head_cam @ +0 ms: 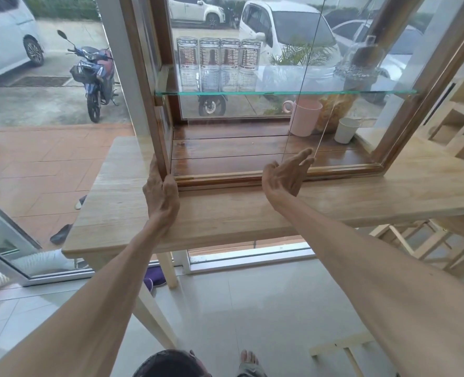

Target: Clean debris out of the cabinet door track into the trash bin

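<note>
A wooden display cabinet with glass sides stands on a pale wooden table, and its sliding glass door sits pushed part-way across the front opening. Along the bottom front edge runs the cabinet door track, its long axis lying left to right across the view, parallel to the table's near edge. The left hand is wrapped around the lower left corner post of the frame, its grip closed on the wood as if to steady it. The right hand is open, fingers spread, at the door's edge just above the track, holding nothing. The task looks barely begun: a pale speck lies on the cabinet floor, though debris inside the groove is too small to make out, and no trash bin is in view.
</note>
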